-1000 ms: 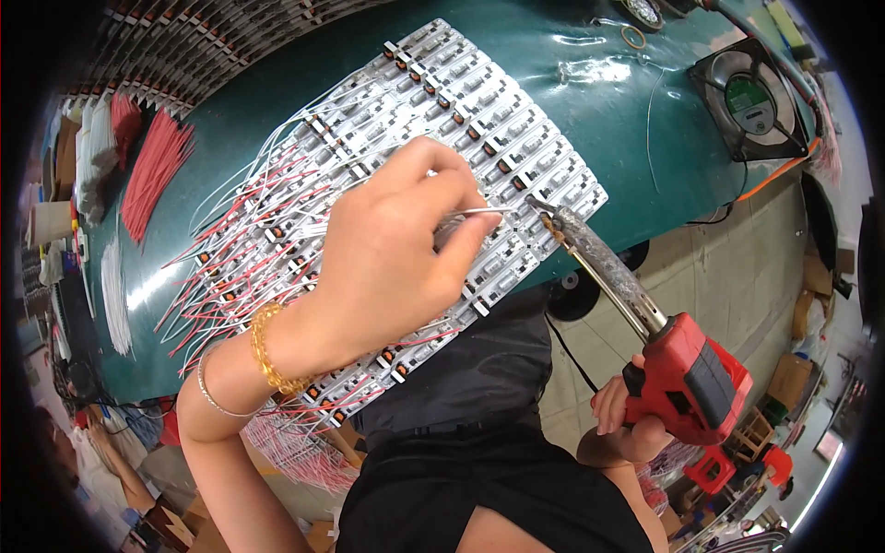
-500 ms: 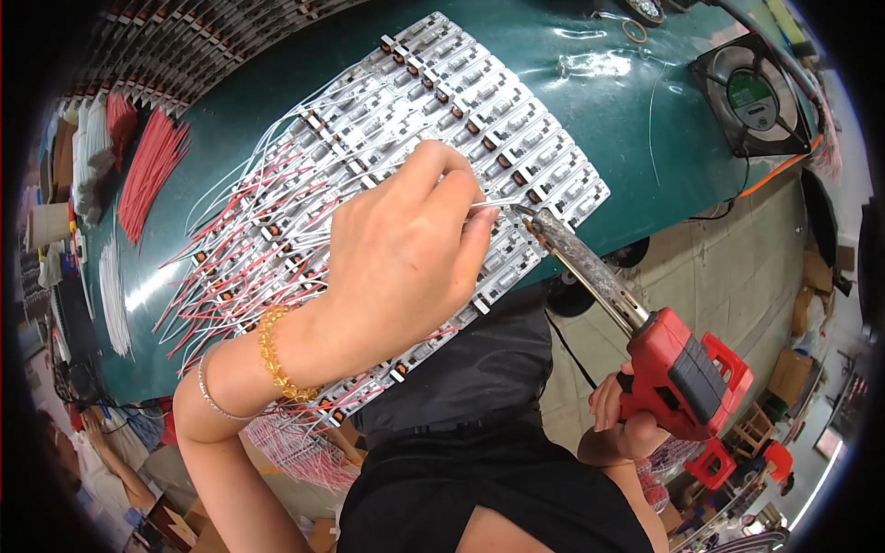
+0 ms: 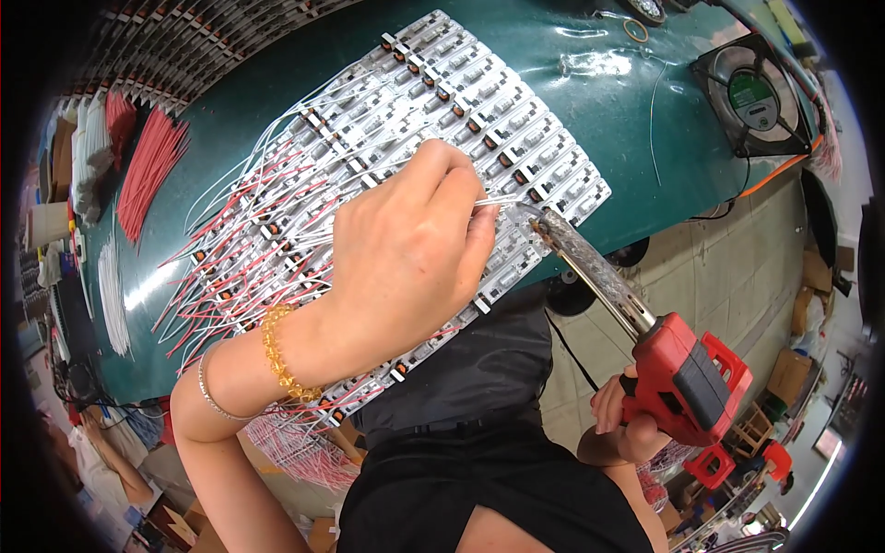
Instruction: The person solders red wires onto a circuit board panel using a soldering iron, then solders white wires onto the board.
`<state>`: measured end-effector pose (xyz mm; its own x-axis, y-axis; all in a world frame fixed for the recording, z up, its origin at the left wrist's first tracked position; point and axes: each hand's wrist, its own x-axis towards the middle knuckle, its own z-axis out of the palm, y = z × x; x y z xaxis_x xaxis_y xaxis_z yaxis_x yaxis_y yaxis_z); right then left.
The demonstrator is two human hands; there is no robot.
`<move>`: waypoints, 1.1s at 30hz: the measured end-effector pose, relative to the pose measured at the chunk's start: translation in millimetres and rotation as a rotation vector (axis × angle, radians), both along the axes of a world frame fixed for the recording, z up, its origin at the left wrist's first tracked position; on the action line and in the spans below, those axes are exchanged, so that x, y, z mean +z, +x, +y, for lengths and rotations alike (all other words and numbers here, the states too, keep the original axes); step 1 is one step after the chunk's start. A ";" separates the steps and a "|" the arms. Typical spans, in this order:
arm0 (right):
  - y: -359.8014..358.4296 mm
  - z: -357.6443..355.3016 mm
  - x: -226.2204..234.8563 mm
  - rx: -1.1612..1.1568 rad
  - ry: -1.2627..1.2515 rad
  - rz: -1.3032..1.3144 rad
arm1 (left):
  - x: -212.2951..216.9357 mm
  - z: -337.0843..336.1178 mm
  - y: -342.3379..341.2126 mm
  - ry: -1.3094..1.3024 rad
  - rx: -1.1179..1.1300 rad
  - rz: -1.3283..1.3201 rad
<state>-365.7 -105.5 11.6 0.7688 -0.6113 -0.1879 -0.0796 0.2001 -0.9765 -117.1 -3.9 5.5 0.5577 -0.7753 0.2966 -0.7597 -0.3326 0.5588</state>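
Observation:
My left hand is closed in a pinch on a white wire, its end lying over a panel of small grey-white modules. The panel is built of several rows, with orange and black parts. My right hand is wrapped around the handle of a red and black soldering gun. The gun's dark, crusted metal barrel reaches up and left, its front end just right of the wire's end. Whether the tip touches a module is hard to make out. Red and white wires trail off the panel's left side.
On the green table, bundles of red wires and white wires lie at the left. More modules stand at the far left. A black fan is at the far right, with an orange cable nearby. A person's arm shows lower left.
The soldering gun has shifted slightly right and down, its front end drawing a little away from the white wire's end. My left hand keeps its pinch almost in place.

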 end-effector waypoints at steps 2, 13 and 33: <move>0.0 0.1 0.9 -0.007 0.001 -0.006 | 0.5 0.0 0.1 0.007 -0.001 0.002; -3.7 -0.1 -1.7 0.004 -0.017 -0.004 | 0.8 -0.4 -1.0 0.009 0.004 0.012; -8.8 5.1 -12.1 -0.119 -0.100 0.018 | 8.4 0.3 2.3 0.080 0.015 0.134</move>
<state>-374.5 -100.3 -0.5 0.6870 -0.7140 -0.1350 -0.0791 0.1111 -0.9906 -114.8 -3.6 13.9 0.5997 -0.7848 0.1567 -0.6747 -0.3906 0.6263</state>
